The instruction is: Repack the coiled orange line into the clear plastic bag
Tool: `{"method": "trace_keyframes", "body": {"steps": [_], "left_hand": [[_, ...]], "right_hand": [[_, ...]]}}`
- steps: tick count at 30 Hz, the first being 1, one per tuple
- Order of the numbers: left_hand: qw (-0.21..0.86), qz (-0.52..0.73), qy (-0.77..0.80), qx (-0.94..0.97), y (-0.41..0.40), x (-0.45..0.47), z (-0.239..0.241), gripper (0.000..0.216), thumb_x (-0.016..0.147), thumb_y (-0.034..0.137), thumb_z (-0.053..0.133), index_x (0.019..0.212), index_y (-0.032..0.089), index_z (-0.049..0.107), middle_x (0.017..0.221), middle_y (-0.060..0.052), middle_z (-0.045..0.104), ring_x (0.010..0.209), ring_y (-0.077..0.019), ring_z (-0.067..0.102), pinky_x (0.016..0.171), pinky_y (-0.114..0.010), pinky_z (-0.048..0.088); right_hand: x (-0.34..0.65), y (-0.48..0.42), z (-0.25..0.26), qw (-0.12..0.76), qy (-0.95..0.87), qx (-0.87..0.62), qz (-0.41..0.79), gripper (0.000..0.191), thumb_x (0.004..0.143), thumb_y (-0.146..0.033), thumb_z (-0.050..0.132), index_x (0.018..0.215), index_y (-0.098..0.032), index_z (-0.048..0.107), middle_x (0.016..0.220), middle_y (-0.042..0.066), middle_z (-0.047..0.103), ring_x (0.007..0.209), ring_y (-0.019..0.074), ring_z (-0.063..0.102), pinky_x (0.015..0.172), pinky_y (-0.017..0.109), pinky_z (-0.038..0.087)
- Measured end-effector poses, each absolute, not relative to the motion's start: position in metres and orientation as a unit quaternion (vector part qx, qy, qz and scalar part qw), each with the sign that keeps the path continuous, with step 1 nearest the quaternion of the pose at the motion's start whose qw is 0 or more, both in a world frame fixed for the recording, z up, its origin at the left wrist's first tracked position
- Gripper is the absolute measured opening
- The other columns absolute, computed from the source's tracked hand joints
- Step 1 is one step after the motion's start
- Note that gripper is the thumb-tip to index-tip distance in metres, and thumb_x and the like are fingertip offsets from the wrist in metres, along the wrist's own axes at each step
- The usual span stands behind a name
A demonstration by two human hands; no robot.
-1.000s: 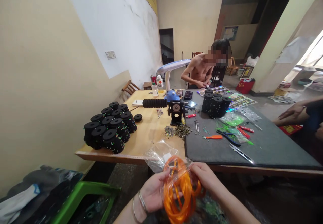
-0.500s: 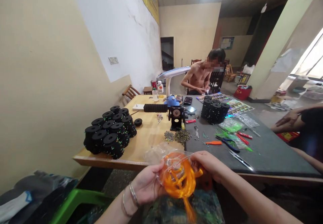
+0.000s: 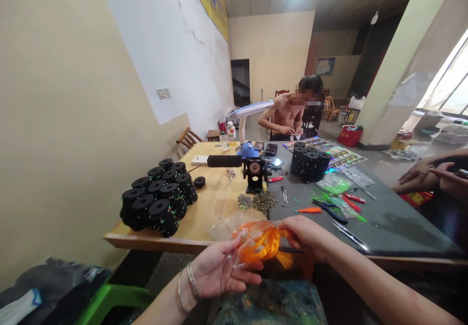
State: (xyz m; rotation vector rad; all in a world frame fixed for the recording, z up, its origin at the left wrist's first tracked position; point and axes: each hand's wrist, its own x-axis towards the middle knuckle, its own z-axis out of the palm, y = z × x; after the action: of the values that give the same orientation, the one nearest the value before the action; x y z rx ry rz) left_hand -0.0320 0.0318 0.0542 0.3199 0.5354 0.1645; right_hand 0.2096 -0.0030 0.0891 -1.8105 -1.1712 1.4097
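Wooden table [image 3: 204, 208] w/ black spools: just below its near edge, left hand [image 3: 219, 271] pinches clear bag [image 3: 252, 242]; right hand [image 3: 307, 237] fingers grip orange cord [image 3: 266, 249] inside. Best keep bag mouth taut, ease cord slowly.

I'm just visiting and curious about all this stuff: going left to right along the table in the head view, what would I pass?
Stacked black spools → black winding device → second spool stack → green packets → scissors.
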Motion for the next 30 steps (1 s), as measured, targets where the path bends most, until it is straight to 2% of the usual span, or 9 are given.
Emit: {"method": "trace_keyframes", "body": {"steps": [5, 7, 9, 12, 19, 23, 26, 28, 30], "left_hand": [[0.931, 0.097, 0.309, 0.169, 0.037, -0.03, 0.062, 0.051, 0.092, 0.034, 0.049, 0.122, -0.007, 0.053, 0.086, -0.02, 0.075, 0.07, -0.0251, 0.074, 0.046, -0.023, 0.055], [0.912, 0.107, 0.35, 0.184, 0.039, -0.029, 0.066, 0.043, 0.092, 0.033, 0.049, 0.111, -0.004, 0.06, 0.077, -0.017, 0.075, 0.061, -0.022, 0.073, 0.041, -0.021, 0.053], [0.88, 0.13, 0.405, 0.212, 0.04, -0.026, 0.072, 0.034, 0.092, 0.033, 0.048, 0.091, 0.003, 0.065, 0.068, -0.013, 0.074, 0.053, -0.0185, 0.071, 0.036, -0.017, 0.048], [0.824, 0.206, 0.464, 0.251, 0.037, -0.023, 0.089, 0.03, 0.09, 0.033, 0.054, 0.07, 0.012, 0.06, 0.057, -0.007, 0.07, 0.044, -0.0138, 0.066, 0.031, -0.013, 0.041], [0.799, 0.302, 0.457, 0.249, 0.04, -0.027, 0.131, 0.034, 0.087, 0.033, 0.06, 0.06, 0.011, 0.056, 0.054, -0.005, 0.067, 0.04, -0.0101, 0.063, 0.031, -0.01, 0.038], [0.815, 0.315, 0.399, 0.28, 0.045, -0.03, 0.133, 0.027, 0.087, 0.028, 0.06, 0.068, 0.009, 0.062, 0.061, -0.007, 0.07, 0.054, -0.0146, 0.07, 0.037, -0.012, 0.044], [0.829, 0.313, 0.371, 0.278, 0.044, -0.032, 0.128, 0.017, 0.087, 0.023, 0.058, 0.089, 0.007, 0.065, 0.088, -0.013, 0.075, 0.079, -0.0209, 0.073, 0.046, -0.015, 0.052], [0.832, 0.319, 0.358, 0.277, 0.043, -0.035, 0.126, 0.022, 0.086, 0.021, 0.057, 0.1, 0.006, 0.064, 0.106, -0.016, 0.072, 0.087, -0.0221, 0.072, 0.051, -0.017, 0.054], [0.828, 0.331, 0.346, 0.291, 0.044, -0.04, 0.127, 0.028, 0.084, 0.02, 0.057, 0.106, 0.004, 0.063, 0.115, -0.018, 0.068, 0.093, -0.0225, 0.071, 0.056, -0.018, 0.055]], "right_hand": [[0.214, 0.001, 0.095, 0.278, -0.464, -0.682, 0.493, 0.031, 0.073, -0.025, 0.045, 0.043, -0.019, 0.043, 0.032, -0.005, 0.041, 0.031, 0.0056, 0.021, 0.038, 0.024, 0.012], [0.215, 0.003, 0.098, 0.282, -0.472, -0.682, 0.483, 0.029, 0.071, -0.023, 0.045, 0.043, -0.019, 0.047, 0.032, -0.005, 0.041, 0.031, 0.0055, 0.02, 0.039, 0.024, 0.013], [0.216, 0.004, 0.105, 0.288, -0.477, -0.682, 0.474, 0.027, 0.071, -0.022, 0.044, 0.046, -0.018, 0.054, 0.032, -0.005, 0.041, 0.032, 0.0054, 0.02, 0.04, 0.024, 0.013], [0.216, 0.005, 0.12, 0.315, -0.49, -0.668, 0.464, 0.026, 0.07, -0.025, 0.044, 0.053, -0.017, 0.061, 0.033, -0.005, 0.042, 0.034, 0.0053, 0.022, 0.041, 0.023, 0.014], [0.219, 0.009, 0.141, 0.357, -0.505, -0.641, 0.455, 0.028, 0.069, -0.034, 0.046, 0.055, -0.015, 0.061, 0.034, -0.006, 0.038, 0.034, 0.0049, 0.021, 0.041, 0.023, 0.012], [0.215, 0.011, 0.151, 0.374, -0.517, -0.626, 0.447, 0.027, 0.067, -0.035, 0.046, 0.055, -0.015, 0.06, 0.035, -0.006, 0.038, 0.035, 0.0049, 0.021, 0.04, 0.022, 0.011], [0.211, 0.01, 0.157, 0.382, -0.522, -0.621, 0.442, 0.028, 0.067, -0.037, 0.046, 0.055, -0.015, 0.06, 0.035, -0.006, 0.037, 0.036, 0.0048, 0.022, 0.04, 0.022, 0.011], [0.209, 0.011, 0.157, 0.383, -0.521, -0.619, 0.445, 0.028, 0.066, -0.037, 0.046, 0.055, -0.015, 0.06, 0.036, -0.006, 0.037, 0.035, 0.0047, 0.022, 0.039, 0.022, 0.011], [0.207, 0.015, 0.157, 0.372, -0.525, -0.619, 0.451, 0.028, 0.066, -0.037, 0.046, 0.056, -0.015, 0.06, 0.035, -0.006, 0.037, 0.034, 0.0046, 0.021, 0.039, 0.022, 0.011]]}}
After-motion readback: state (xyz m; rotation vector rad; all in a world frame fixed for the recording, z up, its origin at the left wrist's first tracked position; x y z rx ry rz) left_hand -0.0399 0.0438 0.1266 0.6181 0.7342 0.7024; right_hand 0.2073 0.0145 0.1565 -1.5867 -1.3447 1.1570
